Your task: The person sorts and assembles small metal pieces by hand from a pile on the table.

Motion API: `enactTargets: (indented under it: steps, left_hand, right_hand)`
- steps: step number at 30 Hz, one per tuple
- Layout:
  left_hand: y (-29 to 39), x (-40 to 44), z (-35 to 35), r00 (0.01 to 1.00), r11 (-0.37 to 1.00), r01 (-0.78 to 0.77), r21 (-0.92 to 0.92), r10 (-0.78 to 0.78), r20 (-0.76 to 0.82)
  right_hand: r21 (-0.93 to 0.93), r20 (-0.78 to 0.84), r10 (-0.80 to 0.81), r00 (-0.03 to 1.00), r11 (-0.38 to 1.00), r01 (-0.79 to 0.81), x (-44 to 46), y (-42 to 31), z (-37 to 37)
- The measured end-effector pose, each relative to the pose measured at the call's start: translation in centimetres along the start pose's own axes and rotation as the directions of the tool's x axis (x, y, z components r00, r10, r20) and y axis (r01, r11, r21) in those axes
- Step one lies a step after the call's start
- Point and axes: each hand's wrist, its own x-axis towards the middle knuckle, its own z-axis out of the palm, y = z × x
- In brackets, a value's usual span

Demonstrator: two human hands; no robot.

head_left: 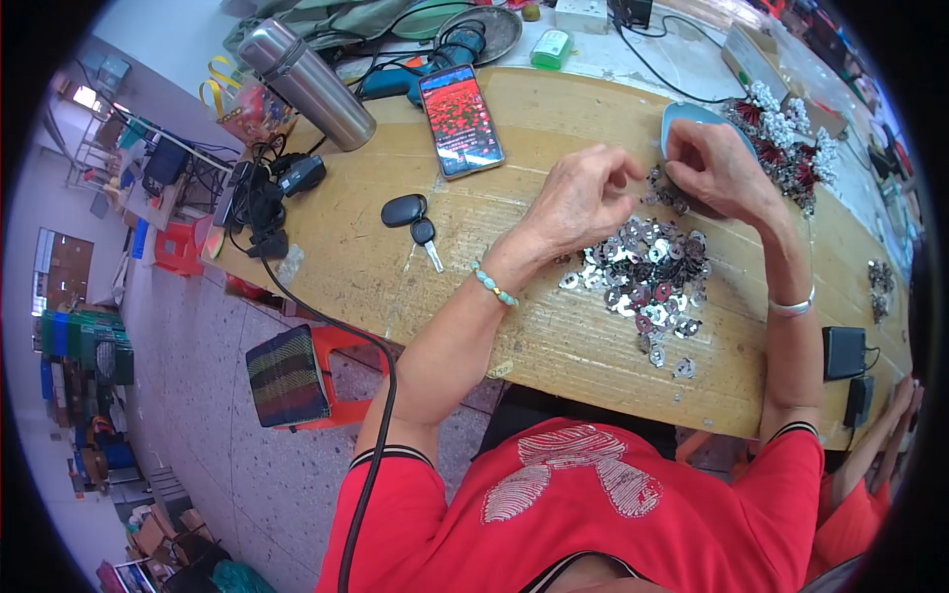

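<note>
My left hand (583,200) is over the left edge of a pile of small shiny metal pieces (652,267). Its fingers are bent, and a gap shows between them and the thumb. My right hand (720,170) is curled closed in front of a light blue dish (680,112), at the far side of the pile. Whatever its fingertips hold is hidden or too small to make out. More small pieces (660,190) lie between the two hands. Flat silver pieces and some reddish-brown ones are mixed in the heap.
Left on the table are a lit phone (462,121), keys with a fob (407,213), a steel flask (311,84) and black cables (259,203). White and red decorations (781,133) stand at right. A red stool (341,371) is below the table. Another person's arm (875,435) shows at far right.
</note>
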Motion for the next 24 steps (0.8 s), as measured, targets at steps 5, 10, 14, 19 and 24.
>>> enactTargets:
  steps: [5,10,14,19,24]
  left_hand:
    - [-0.4,-0.5,-0.3,0.975,0.955,-0.152,0.253,0.103,0.197]
    - [-0.4,-0.4,-0.2,0.973,0.962,-0.135,0.236,0.084,0.214]
    - [-0.2,-0.2,-0.2,0.972,0.968,-0.137,0.21,0.091,0.216]
    - [-0.3,-0.2,-0.1,0.984,0.982,-0.116,0.149,0.093,0.155]
    - [0.4,0.0,-0.4,0.996,0.996,0.065,-0.052,-0.062,0.061]
  right_hand:
    - [-0.367,-0.163,-0.089,0.983,0.93,0.023,0.1,2.8,-0.3]
    - [-0.223,-0.055,-0.053,0.997,0.974,0.039,-0.5,-0.5,-0.3]
    - [-0.127,0.084,-0.058,0.995,0.99,0.068,-0.7,-1.2,0.0]
    - [-0.052,0.145,-0.087,0.986,0.994,0.095,-0.7,-1.1,0.1]
    - [0.048,0.234,-0.113,0.966,0.993,0.105,-0.8,-1.6,0.2]
